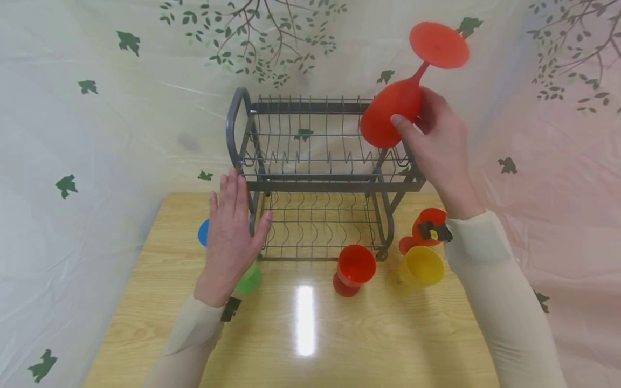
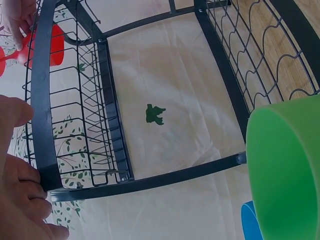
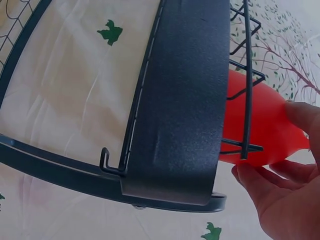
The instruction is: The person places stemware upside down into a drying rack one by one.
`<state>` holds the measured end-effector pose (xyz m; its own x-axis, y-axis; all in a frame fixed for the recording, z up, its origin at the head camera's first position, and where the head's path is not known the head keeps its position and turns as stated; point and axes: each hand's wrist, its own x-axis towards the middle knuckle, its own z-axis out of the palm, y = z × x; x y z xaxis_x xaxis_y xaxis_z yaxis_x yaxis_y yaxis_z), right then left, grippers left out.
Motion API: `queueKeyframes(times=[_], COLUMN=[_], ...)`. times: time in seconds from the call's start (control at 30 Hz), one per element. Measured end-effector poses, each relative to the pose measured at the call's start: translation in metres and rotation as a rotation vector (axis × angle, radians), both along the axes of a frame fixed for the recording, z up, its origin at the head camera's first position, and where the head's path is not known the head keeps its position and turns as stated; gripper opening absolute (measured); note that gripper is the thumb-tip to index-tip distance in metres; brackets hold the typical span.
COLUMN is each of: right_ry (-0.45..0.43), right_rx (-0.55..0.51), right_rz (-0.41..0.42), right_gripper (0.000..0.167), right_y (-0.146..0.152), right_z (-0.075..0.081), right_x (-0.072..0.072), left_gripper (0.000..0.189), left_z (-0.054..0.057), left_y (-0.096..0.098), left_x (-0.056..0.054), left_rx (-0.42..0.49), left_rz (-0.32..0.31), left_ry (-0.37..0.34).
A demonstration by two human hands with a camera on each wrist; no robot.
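Head view: here's the right hand (image 1: 439, 148), thumb and fingers clamped on the bowl of the red goblet (image 1: 390, 110), tipped foot-up at the right end of the rack's (image 1: 335, 186) upper tier! The left hand (image 1: 228, 242) lies against the rack's left side, fingers straight, thumb spread away; a yellow cup (image 1: 423, 268) stands on the table (image 1: 388, 345).

Left wrist: a green cup (image 2: 287, 170) looms large, a blue cup (image 2: 251, 220) beside it.

Right wrist: the goblet's bowl shows partly behind the bars, pinched at its side.
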<state>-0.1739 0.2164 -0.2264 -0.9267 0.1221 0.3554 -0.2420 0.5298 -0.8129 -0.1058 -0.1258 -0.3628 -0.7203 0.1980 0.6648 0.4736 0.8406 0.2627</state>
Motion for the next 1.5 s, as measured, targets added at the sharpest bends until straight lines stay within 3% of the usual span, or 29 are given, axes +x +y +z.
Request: queueKeyframes(times=[0.5,1.5], right_ry=[-0.048,-0.133], right_rx=[0.152,0.235], right_rz=[-0.021,0.004], right_gripper=[0.069,0.068], right_y=[-0.001,0.001], right_z=[-0.011,-0.015], right_x=[-0.008,-0.017], left_gripper=[0.078,0.078], left_z=[0.001,0.005], left_y=[0.0,0.0], left_x=[0.0,0.004], left_rx=[0.006,-0.026], left_rz=[-0.002,0.019], left_ry=[-0.008,-0.051])
